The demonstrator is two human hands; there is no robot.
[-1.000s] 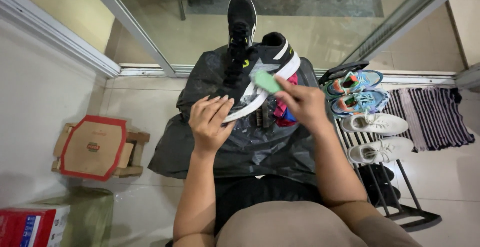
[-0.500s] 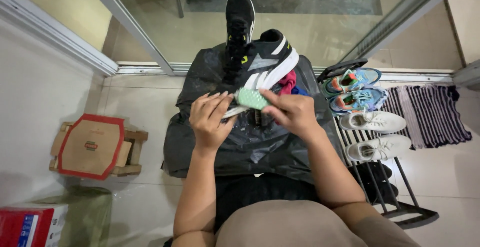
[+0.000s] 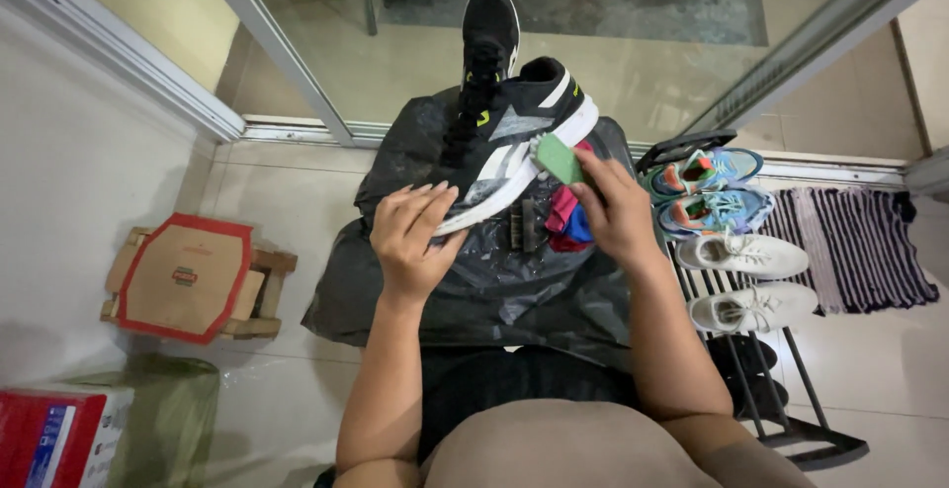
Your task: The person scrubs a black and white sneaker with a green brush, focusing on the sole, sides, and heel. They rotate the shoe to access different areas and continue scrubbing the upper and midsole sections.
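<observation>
My left hand [image 3: 412,236] grips the toe end of a black sneaker with a white sole [image 3: 514,132], held tilted over a black plastic sheet [image 3: 494,270] on my lap. Against the sneaker's white sole edge my right hand [image 3: 615,213] presses a small green brush [image 3: 559,160]. Under the shoe lie a dark bristle brush [image 3: 527,226] and a pink and blue cloth [image 3: 568,221]. A second black sneaker [image 3: 489,28] rests upright beyond, against the glass.
A metal shoe rack [image 3: 761,350] on the right holds colourful sneakers [image 3: 707,186] and white sneakers [image 3: 746,256]. A striped mat [image 3: 850,246] lies past it. A cardboard box with red trim [image 3: 183,275] and a red carton [image 3: 49,439] sit at left. A glass door [image 3: 554,13] stands ahead.
My right hand swept the green brush left along the sole toward the toe, then back right toward the heel. The left hand kept its hold on the sneaker.
</observation>
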